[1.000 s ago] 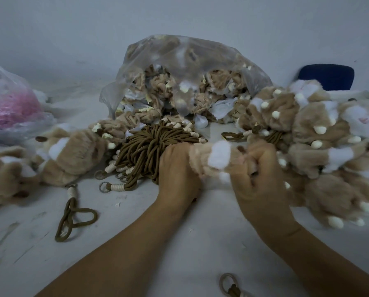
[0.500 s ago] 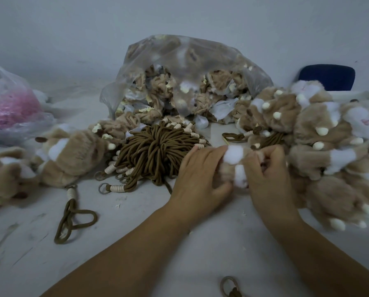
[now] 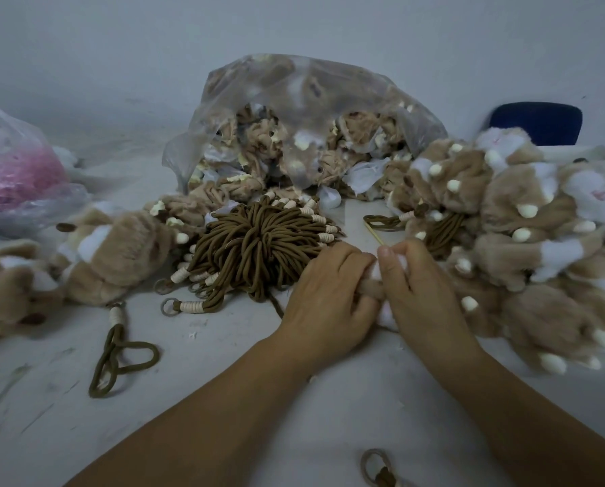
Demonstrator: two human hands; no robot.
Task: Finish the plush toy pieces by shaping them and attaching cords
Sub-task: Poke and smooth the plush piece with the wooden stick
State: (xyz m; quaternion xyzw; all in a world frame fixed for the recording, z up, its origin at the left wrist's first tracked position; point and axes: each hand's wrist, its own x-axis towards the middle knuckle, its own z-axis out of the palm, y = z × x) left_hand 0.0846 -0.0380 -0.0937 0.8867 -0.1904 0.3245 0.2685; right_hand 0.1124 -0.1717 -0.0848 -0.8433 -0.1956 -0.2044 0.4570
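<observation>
Tightly, left hand (image 3: 329, 293) and right hand (image 3: 424, 293) fingers (image 3: 343, 265) grip a plush piece (image 3: 373, 288).

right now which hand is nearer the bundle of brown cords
Left. The left hand sits at the right edge of the cord bundle; the right hand is farther right. Both grip one plush piece.

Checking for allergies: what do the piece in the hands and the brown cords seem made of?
Plush piece: tan and white synthetic-looking fur, soft, matte, short fuzzy pile. Cords: probably braided textile, matte brown, lying in limp loops; cream wrapped ends.
</observation>
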